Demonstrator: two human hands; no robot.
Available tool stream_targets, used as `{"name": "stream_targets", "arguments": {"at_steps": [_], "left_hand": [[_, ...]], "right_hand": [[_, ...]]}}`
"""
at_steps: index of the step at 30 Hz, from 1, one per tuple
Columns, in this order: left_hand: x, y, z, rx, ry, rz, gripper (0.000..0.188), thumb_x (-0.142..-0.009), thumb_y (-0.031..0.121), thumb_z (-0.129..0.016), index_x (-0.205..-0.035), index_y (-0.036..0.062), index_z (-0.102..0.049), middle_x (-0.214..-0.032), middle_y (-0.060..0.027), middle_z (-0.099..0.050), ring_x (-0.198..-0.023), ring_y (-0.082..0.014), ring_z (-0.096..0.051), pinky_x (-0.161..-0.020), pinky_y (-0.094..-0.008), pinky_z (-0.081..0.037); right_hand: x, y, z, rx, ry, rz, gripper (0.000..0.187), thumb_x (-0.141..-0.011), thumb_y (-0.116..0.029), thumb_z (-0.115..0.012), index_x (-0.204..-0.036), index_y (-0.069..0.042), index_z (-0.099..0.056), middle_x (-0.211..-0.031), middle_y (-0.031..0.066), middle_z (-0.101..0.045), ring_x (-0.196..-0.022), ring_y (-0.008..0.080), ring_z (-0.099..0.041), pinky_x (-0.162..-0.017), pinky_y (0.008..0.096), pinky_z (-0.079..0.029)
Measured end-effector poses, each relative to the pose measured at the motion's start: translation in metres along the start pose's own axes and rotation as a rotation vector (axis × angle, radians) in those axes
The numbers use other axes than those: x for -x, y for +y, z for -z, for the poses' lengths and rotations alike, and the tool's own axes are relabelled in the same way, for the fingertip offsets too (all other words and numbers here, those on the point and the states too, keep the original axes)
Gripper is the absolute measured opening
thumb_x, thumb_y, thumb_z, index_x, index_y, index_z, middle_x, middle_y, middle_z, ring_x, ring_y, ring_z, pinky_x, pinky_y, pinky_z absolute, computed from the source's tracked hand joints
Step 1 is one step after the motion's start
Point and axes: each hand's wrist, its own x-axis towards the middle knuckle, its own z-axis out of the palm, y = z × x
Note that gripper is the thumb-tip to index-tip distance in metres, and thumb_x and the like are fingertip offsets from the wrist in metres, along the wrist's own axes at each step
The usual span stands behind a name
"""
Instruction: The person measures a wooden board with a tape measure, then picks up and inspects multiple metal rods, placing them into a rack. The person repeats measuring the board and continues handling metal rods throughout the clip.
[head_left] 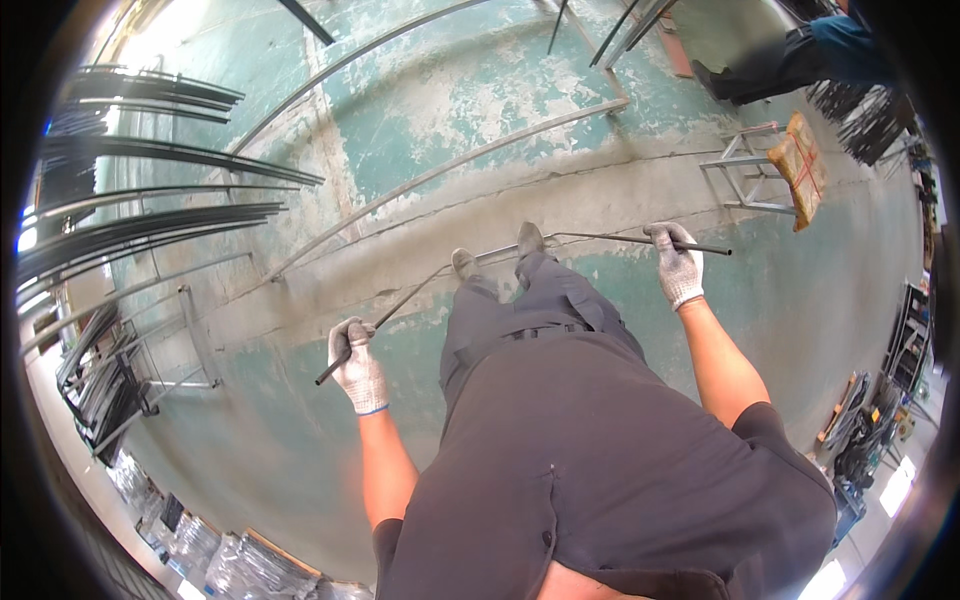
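Observation:
A long, thin dark metal bar with two bends spans the space in front of me. Its middle stretch shows by my shoes, and each outer arm reaches out to one hand. My left hand, in a pale knitted glove, has its fingers wrapped round the left arm of the bar near the end. On the other side my right hand, gloved the same way, grips the right arm, and a short end sticks out past it. Whether the middle rests on the floor, I cannot tell.
Bundles of dark bars lie on a rack at the left. A metal floor frame stretches ahead of my feet. At the right stands a stool with a wrapped seat; beyond it shows another person's leg. Plastic-wrapped bundles sit at lower left.

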Motion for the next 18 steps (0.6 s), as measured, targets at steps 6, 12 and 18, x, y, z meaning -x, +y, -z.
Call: {"name": "stream_targets", "arguments": {"at_steps": [6, 12, 18], "left_hand": [[-0.050, 0.043, 0.008, 0.080, 0.087, -0.013, 0.024, -0.111, 0.024, -0.066, -0.107, 0.0005, -0.069, -0.083, -0.0063, -0.069, -0.080, -0.0157, -0.067, -0.078, -0.0343, -0.057], [-0.055, 0.057, -0.013, -0.036, -0.169, -0.119, 0.019, -0.110, 0.019, -0.066, -0.108, 0.0001, -0.068, -0.084, -0.0022, -0.065, -0.079, -0.0105, -0.062, -0.075, -0.0278, -0.051], [-0.047, 0.070, -0.074, -0.011, -0.295, -0.233, 0.009, -0.108, 0.008, -0.067, -0.103, 0.0014, -0.068, -0.084, -0.0009, -0.060, -0.075, -0.0092, -0.055, -0.068, -0.0268, -0.049]], "right_hand": [[0.001, -0.032, -0.012, -0.018, 0.074, 0.065, 0.026, -0.108, -0.025, -0.066, -0.109, -0.001, -0.076, -0.097, 0.0098, -0.077, -0.093, 0.0194, -0.072, -0.086, 0.0338, -0.055], [0.012, -0.081, -0.052, 0.203, -0.051, 0.225, 0.020, -0.106, -0.026, -0.069, -0.109, -0.007, -0.075, -0.097, 0.0192, -0.076, -0.089, 0.0404, -0.074, -0.079, 0.0434, -0.059], [0.021, -0.105, -0.123, 0.223, -0.242, 0.417, 0.020, -0.094, -0.012, -0.067, -0.113, -0.007, -0.073, -0.104, 0.0208, -0.075, -0.100, 0.0437, -0.071, -0.088, 0.0488, -0.059]]}}
